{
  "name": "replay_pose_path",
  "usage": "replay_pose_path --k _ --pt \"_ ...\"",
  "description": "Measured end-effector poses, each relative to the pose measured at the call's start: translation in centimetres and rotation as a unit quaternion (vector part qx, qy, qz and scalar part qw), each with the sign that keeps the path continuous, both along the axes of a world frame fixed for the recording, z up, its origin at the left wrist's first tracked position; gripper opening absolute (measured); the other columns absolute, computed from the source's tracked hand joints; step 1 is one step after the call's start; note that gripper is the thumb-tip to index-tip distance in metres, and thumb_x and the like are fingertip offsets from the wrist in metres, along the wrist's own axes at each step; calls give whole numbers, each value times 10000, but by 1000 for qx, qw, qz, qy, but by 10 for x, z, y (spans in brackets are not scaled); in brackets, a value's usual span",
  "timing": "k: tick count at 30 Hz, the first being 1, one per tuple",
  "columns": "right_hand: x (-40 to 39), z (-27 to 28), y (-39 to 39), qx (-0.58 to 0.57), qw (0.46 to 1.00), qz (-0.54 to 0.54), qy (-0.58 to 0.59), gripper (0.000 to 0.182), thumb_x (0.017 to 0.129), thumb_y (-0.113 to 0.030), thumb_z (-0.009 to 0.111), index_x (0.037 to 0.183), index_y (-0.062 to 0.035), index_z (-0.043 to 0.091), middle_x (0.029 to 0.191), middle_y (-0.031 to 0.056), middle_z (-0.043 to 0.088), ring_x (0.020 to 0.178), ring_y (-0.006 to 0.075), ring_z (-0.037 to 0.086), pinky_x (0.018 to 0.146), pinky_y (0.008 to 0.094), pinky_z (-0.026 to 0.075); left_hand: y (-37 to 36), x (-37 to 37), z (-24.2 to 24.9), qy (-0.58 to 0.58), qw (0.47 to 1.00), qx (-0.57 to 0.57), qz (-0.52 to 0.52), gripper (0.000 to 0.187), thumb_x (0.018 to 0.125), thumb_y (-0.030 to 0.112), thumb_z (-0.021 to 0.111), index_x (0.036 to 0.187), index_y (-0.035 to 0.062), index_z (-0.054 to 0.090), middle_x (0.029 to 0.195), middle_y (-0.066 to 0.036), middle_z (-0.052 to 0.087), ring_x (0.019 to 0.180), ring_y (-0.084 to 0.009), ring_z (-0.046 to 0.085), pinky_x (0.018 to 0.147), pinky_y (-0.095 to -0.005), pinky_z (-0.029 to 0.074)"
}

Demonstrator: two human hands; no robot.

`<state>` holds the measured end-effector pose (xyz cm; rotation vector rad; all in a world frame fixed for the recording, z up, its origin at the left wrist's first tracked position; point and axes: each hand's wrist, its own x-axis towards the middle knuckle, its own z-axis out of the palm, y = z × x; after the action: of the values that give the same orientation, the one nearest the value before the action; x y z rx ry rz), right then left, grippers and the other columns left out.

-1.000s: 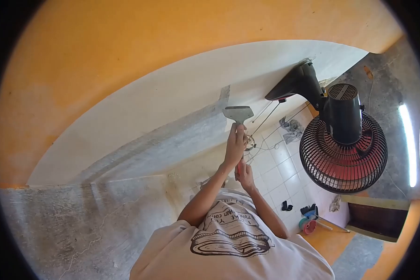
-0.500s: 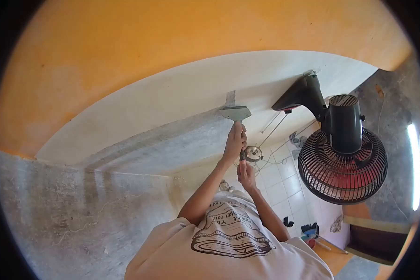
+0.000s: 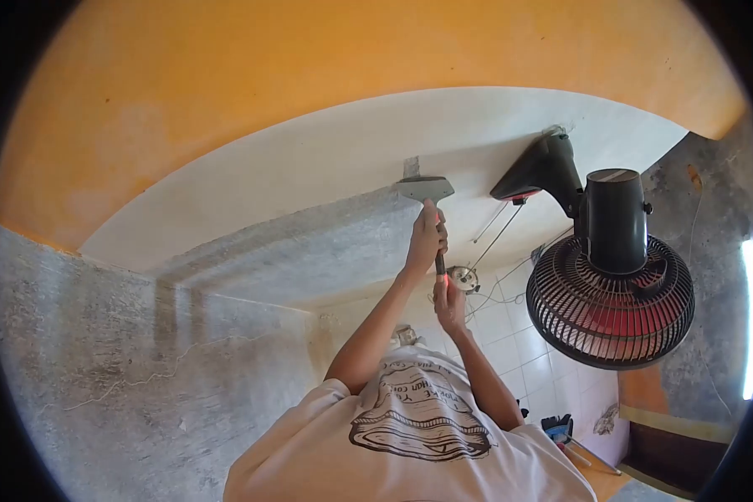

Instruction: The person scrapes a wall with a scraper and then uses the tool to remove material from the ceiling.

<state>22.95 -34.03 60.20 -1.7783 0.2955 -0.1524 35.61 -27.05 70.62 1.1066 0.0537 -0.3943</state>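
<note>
A long-handled wall scraper [image 3: 424, 188] with a wide grey head and a black and red handle is in both my hands. Wrapped round the handle just below the head is my left hand [image 3: 427, 240]. Lower down, my right hand [image 3: 450, 305] is closed around the handle's end. The scraper head lies over the white painted wall [image 3: 309, 171], at the upper right edge of a bare grey patch [image 3: 335, 243]. A small narrow grey strip [image 3: 411, 166] shows just above the head.
A black wall fan [image 3: 611, 305] with red blades juts out to the right of my hands. Orange paint [image 3: 326, 58] borders the white area above. Behind my hands are hanging cords, a round fixture [image 3: 463, 279] and white tiles [image 3: 498, 356]. A rough grey wall [image 3: 142, 360] stands at left.
The scraper and both hands have moved slightly upward in the view, with the head now closer to the small grey strip. Both hands keep their hold; the view has shifted a little.
</note>
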Motion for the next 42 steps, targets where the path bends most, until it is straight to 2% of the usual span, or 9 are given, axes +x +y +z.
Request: replay_pose_path --k 10,12,18,20,24,32,36,38,42 --pt "2 10 -7 -44 998 29 39 472 1061 -425 407 762 -65 470 580 -16 439 488 72 410 441 271 351 1 2 2 9 999 33 0 547 997 660 337 877 141 463 569 65 301 447 -64 286 444 -248 293" --pt "-1 7 -11 -34 998 26 35 502 1057 -429 421 805 -7 521 543 53 481 489 123 467 466 324 377 1 1 0 12 1000 17 -8 542 1001 652 337 880 139 464 566 65 300 440 -63 284 442 -247 293" --pt "2 7 -11 -32 999 11 40 455 1055 -383 448 803 -10 520 547 56 481 498 139 497 474 334 388 -4 3 -9 20 1000 13 -4 541 1005 643 333 871 133 453 560 60 304 436 -67 298 438 -254 301" --pt "7 15 -10 -51 998 17 15 480 1061 -437 393 774 -59 467 570 -18 444 484 75 441 440 268 363 -4 10 0 3 1000 3 -14 536 1008 637 334 868 132 447 560 58 305 439 -68 305 437 -254 302" --pt "14 11 -20 -39 999 17 7 479 1058 -449 402 803 -57 502 575 -39 435 489 55 413 446 257 349 -6 10 12 -30 999 -4 -11 521 1019 614 335 859 129 435 563 51 311 448 -69 319 432 -250 302" --pt "6 4 4 -47 998 -15 24 538 1051 -488 383 786 -32 489 536 10 447 475 87 448 450 297 372 3 9 -19 6 999 -1 -37 517 1023 607 340 863 125 436 568 60 311 444 -57 294 426 -239 285" --pt "20 15 5 6 1000 -21 17 455 1058 -392 427 794 -28 489 562 4 466 503 96 437 467 302 364 7 17 21 -54 996 -9 -69 527 1015 621 348 883 123 459 568 65 312 440 -51 287 427 -232 265" --pt "21 12 3 -2 1000 -20 5 478 1057 -443 406 794 -51 486 554 -10 460 485 66 449 446 261 368 7 16 22 -56 997 -6 -57 528 1014 623 347 900 122 471 568 64 306 449 -55 290 433 -241 263" --pt "8 -5 6 -43 998 -36 23 481 1058 -432 406 778 -49 483 548 1 461 478 82 455 449 279 378 4 10 -17 6 997 -23 -69 529 1013 624 346 915 120 474 575 60 311 460 -60 304 445 -241 283"
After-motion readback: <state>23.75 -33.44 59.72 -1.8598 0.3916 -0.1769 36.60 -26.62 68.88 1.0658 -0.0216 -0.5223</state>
